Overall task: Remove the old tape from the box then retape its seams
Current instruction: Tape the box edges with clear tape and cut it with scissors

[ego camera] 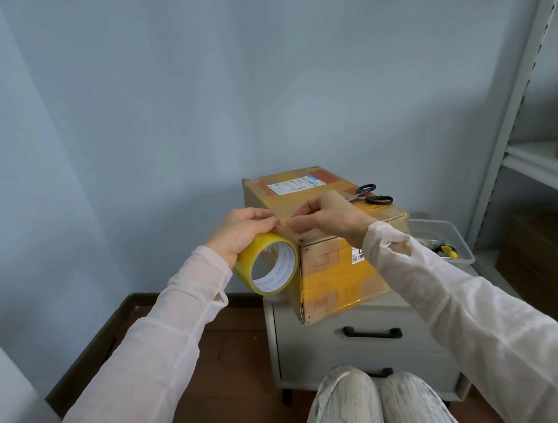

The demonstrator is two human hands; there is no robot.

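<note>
A cardboard box (pixel 332 271) with yellow and orange tape strips and a shipping label stands on a grey nightstand (pixel 323 351). My left hand (pixel 243 232) grips a yellowish roll of clear packing tape (pixel 269 267) held up beside the box's near left corner. My right hand (pixel 330 218) pinches the loose end of the tape just right of the roll, above the box's top edge. A short clear strip spans between the two hands. Black-handled scissors (pixel 370 195) lie on the box top behind my right hand.
A clear plastic bin (pixel 446 242) with small tools, one yellow and black, sits on the nightstand to the right of the box. A metal shelving unit (pixel 538 135) stands at the right. My knees (pixel 377 404) are close to the nightstand's drawer front.
</note>
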